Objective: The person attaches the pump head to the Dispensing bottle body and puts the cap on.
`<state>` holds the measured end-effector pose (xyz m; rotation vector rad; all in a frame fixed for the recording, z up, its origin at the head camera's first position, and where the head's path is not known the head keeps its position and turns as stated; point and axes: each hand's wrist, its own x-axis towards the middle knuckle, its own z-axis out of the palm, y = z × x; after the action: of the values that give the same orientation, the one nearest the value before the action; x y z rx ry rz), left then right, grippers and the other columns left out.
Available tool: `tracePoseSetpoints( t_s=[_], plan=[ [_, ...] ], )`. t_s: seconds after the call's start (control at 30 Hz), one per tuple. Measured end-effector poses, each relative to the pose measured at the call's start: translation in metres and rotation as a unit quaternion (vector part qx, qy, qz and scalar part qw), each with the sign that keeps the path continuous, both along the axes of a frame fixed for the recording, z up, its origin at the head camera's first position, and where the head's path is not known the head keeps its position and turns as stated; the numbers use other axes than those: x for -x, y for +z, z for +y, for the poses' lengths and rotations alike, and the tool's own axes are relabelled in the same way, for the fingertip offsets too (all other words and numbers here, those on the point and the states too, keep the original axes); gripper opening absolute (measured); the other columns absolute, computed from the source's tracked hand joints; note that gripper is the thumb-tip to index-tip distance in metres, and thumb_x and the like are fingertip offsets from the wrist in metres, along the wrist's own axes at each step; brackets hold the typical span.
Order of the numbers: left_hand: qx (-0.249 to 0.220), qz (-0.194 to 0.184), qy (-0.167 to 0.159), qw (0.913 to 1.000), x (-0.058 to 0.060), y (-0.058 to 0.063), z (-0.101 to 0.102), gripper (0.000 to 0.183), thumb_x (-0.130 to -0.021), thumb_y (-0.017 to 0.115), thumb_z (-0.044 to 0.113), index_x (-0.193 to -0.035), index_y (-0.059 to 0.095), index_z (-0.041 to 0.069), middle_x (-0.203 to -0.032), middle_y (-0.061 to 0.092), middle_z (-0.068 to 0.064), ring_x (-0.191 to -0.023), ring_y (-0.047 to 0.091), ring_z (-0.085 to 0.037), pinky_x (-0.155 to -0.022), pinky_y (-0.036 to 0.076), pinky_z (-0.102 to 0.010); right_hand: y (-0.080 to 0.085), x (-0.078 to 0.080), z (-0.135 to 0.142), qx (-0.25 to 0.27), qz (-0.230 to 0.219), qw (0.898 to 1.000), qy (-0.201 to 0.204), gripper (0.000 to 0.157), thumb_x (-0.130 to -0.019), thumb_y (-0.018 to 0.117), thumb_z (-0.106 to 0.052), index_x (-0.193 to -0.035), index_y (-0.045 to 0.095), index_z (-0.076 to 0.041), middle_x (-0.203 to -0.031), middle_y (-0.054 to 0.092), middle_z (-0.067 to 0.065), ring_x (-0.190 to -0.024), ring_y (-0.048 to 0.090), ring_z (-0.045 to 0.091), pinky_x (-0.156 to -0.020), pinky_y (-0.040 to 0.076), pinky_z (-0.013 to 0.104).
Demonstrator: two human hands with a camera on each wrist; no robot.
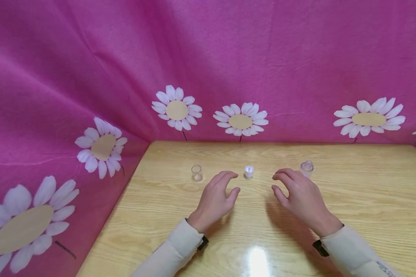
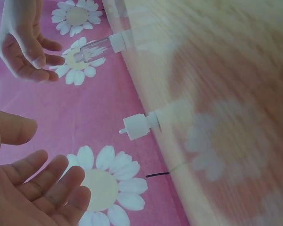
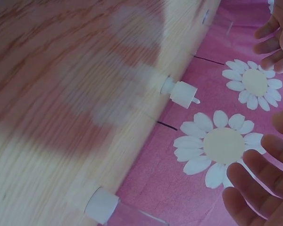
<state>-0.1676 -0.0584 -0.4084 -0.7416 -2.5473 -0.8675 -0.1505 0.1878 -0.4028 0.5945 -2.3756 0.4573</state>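
Both hands hang over the bench, the left hand (image 1: pixel 215 196) and the right hand (image 1: pixel 301 196) facing each other with nothing held between them. On each, the fingers are spread from the thumb and softly bent, leaving a clear gap, so neither hand is pinching anything. The small white nozzle piece (image 1: pixel 249 172) stands on the bench (image 1: pixel 159 215) between the hands and a little beyond the fingertips, touched by neither; the wrist views show it upright, with a thin tip on top. A clear cup (image 1: pixel 197 173) stands beyond the left hand, towards that side, and a clear container (image 1: pixel 307 166) with a white base stands behind the right hand. The head view has the right hand overlapping the container's lower part, but the left wrist view shows bare space between the two. The three pieces stand apart from one another in a loose row. The step in hand looks like a pause around a grasp, with the hands poised and no piece taken; whether they are reaching or withdrawing cannot be told from this moment. As a judgement, lifting any piece calls for lowering one hand to it and closing thumb and fingertips lightly round its side, since such small, narrow pieces would probably tip if knocked.
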Motion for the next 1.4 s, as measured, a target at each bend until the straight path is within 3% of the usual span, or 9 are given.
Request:
tracePoseSetpoints(
  t_s=[0.23,0.53,0.83,0.93,1.1,1.17,1.27,1.33,1.4],
  plan=[
    [-0.007,-0.023,-0.002,0.9997,-0.001,0.003,0.001,0.035,-0.093,0.068,0.020,-0.127,0.063,0.010,-0.127,0.066,-0.003,-0.121,0.062,-0.018,-0.102,0.051,-0.035,0.000,-0.001,0.009,0.021,-0.008,1.000,-0.004,0.022,-0.077,0.078,-0.011,-0.096,0.069,-0.006,-0.095,0.072,0.009,-0.083,0.069,0.026,-0.066,0.056,0.044],
    [0.011,-0.021,-0.006,0.9997,-0.004,0.002,-0.001,0.036,-0.092,0.069,0.020,-0.125,0.063,0.008,-0.125,0.067,-0.004,-0.120,0.062,-0.020,-0.101,0.051,-0.035,-0.004,-0.005,0.037,0.048,-0.060,0.996,-0.045,0.021,-0.079,0.077,-0.011,-0.098,0.070,-0.007,-0.093,0.073,0.011,-0.079,0.069,0.029,-0.063,0.052,0.047],
    [0.016,-0.029,-0.011,0.9994,-0.004,0.002,-0.001,0.039,-0.093,0.067,0.021,-0.129,0.061,0.007,-0.127,0.066,-0.004,-0.116,0.063,-0.019,-0.097,0.053,-0.036,0.000,0.003,0.065,0.076,-0.091,0.989,-0.086,0.025,-0.082,0.075,-0.012,-0.105,0.069,-0.003,-0.097,0.072,0.018,-0.081,0.067,0.033,-0.062,0.048,0.043],
    [0.016,-0.034,-0.010,0.9993,-0.003,0.001,0.000,0.039,-0.094,0.067,0.021,-0.129,0.060,0.007,-0.127,0.066,-0.004,-0.114,0.063,-0.019,-0.097,0.053,-0.035,0.001,0.010,0.070,0.096,-0.088,0.987,-0.094,0.026,-0.083,0.074,-0.012,-0.107,0.069,-0.002,-0.099,0.071,0.019,-0.083,0.067,0.034,-0.064,0.047,0.037],
    [0.017,-0.020,-0.008,0.9996,-0.003,0.000,-0.001,0.039,-0.093,0.068,0.021,-0.128,0.061,0.006,-0.126,0.066,-0.005,-0.110,0.064,-0.019,-0.095,0.053,-0.034,0.002,0.016,0.072,0.153,-0.101,0.975,-0.123,0.033,-0.084,0.071,-0.013,-0.113,0.064,0.002,-0.110,0.062,0.025,-0.090,0.063,0.037,-0.067,0.038,0.014],
    [0.017,-0.020,-0.008,0.9996,-0.003,-0.001,-0.002,0.040,-0.093,0.068,0.021,-0.128,0.060,0.006,-0.126,0.066,-0.005,-0.109,0.065,-0.018,-0.093,0.054,-0.034,0.004,0.017,0.073,0.170,-0.131,0.967,-0.136,0.041,-0.086,0.070,-0.014,-0.121,0.060,0.005,-0.118,0.055,0.028,-0.097,0.060,0.040,-0.071,0.038,0.016],
    [0.016,-0.022,-0.008,0.9996,-0.003,-0.001,-0.001,0.039,-0.093,0.068,0.021,-0.129,0.060,0.007,-0.126,0.066,-0.005,-0.108,0.065,-0.018,-0.090,0.054,-0.033,0.005,0.021,0.076,0.181,-0.196,0.953,-0.140,0.053,-0.088,0.069,-0.018,-0.131,0.051,0.007,-0.128,0.048,0.034,-0.105,0.057,0.047,-0.076,0.047,0.038],
    [0.016,-0.023,-0.008,0.9996,-0.003,-0.001,-0.001,0.039,-0.093,0.068,0.021,-0.128,0.060,0.007,-0.126,0.066,-0.005,-0.107,0.065,-0.018,-0.089,0.055,-0.033,0.003,0.025,0.078,0.182,-0.240,0.944,-0.133,0.060,-0.089,0.068,-0.021,-0.136,0.045,0.009,-0.134,0.044,0.037,-0.110,0.054,0.051,-0.080,0.047,0.053],
    [0.017,-0.024,-0.010,0.9995,-0.004,-0.001,0.000,0.039,-0.093,0.068,0.021,-0.128,0.060,0.007,-0.126,0.066,-0.005,-0.107,0.065,-0.018,-0.090,0.054,-0.033,0.000,0.029,0.079,0.185,-0.274,0.935,-0.125,0.065,-0.090,0.068,-0.023,-0.139,0.041,0.010,-0.137,0.041,0.039,-0.114,0.052,0.053,-0.084,0.045,0.060]
  ],
)
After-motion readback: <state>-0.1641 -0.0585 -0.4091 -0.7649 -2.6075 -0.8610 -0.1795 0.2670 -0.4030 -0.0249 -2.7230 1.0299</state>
